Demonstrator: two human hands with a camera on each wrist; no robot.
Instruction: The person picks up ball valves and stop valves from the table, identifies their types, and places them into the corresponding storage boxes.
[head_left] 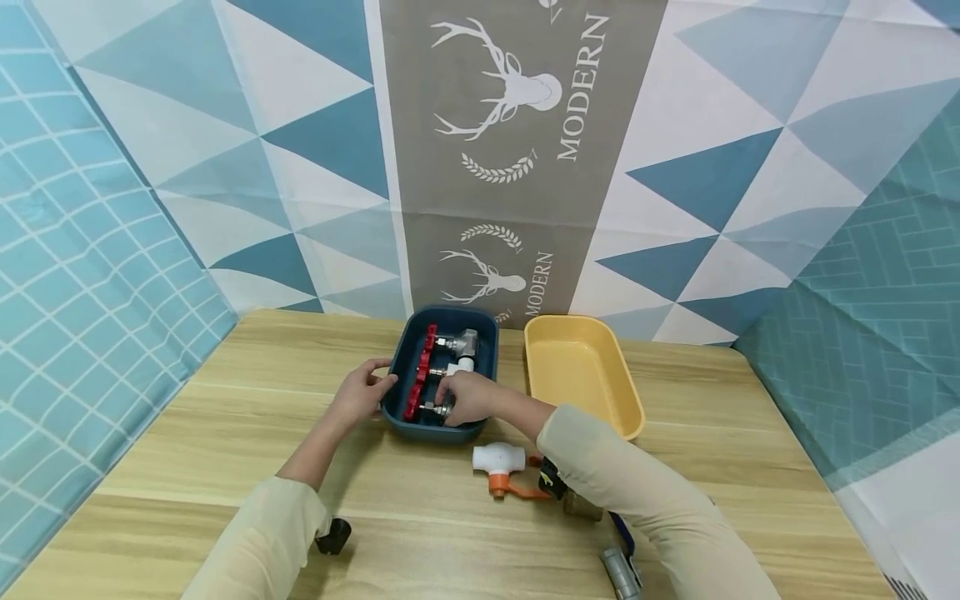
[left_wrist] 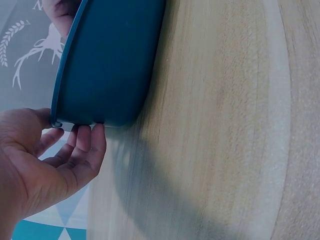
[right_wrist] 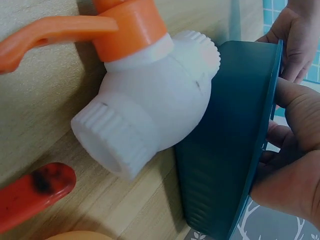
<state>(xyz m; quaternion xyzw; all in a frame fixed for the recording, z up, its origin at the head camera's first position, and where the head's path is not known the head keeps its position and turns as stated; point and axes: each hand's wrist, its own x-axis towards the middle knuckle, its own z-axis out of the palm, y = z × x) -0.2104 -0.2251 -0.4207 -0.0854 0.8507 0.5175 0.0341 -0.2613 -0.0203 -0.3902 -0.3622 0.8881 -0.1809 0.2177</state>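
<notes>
A dark blue basin (head_left: 489, 367) stands at the back of the table. Inside it lie three valves with red handwheels; the far one (head_left: 467, 343) has a metal body, the middle one (head_left: 459, 366) a white body. My left hand (head_left: 362, 392) grips the basin's left rim, thumb at the edge and fingers against the outer wall, as the left wrist view shows. My right hand (head_left: 471, 398) reaches over the right side and holds the near red-handled valve (head_left: 431, 408). Its fingertips are partly hidden behind the rim in the right wrist view.
A yellow basin (head_left: 577, 375) stands right of the blue one. In front lies a white ball valve (head_left: 498, 457) with an orange lever. Under the right forearm are a brass-coloured piece (head_left: 582, 506) and a metal valve (head_left: 621, 572) with a blue lever. Patterned cloth backs the table.
</notes>
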